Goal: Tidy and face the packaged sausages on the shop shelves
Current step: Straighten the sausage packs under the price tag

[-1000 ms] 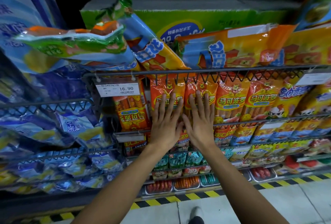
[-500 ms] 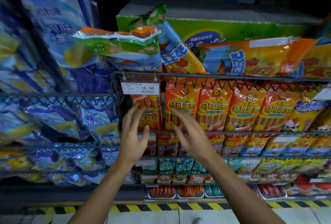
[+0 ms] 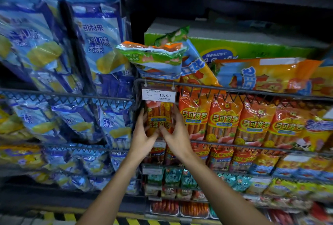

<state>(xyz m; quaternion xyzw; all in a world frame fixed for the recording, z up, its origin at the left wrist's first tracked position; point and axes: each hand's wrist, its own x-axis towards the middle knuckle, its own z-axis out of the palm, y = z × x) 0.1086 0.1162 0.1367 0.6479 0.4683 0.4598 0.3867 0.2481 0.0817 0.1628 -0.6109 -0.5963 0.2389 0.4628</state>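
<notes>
Orange sausage pack [image 3: 158, 118] stood upright at the left end of the wire shelf [image 3: 234, 92], directly under the white price tag [image 3: 158, 95] reading 16.90, and I had both hands on it. My left hand [image 3: 142, 134] gripped its left edge, fingers reaching up along the side and the thumb across the lower front. My right hand [image 3: 175, 133] gripped the right edge the same way, fingers curled round the side and the thumb meeting the left one low on the pack. Just beside it to the right stood a row of orange sausage packs [image 3: 225, 122], upright and facing out behind the wire front. Above the rail, a green and orange bag [image 3: 153, 53] lay flat on top of other bags, in front of a green carton [image 3: 252, 50]. Blue snack bags [image 3: 93, 44] filled the shelves to the left, tilted and uneven. Lower shelves held smaller packs, too blurred for me to tell apart
</notes>
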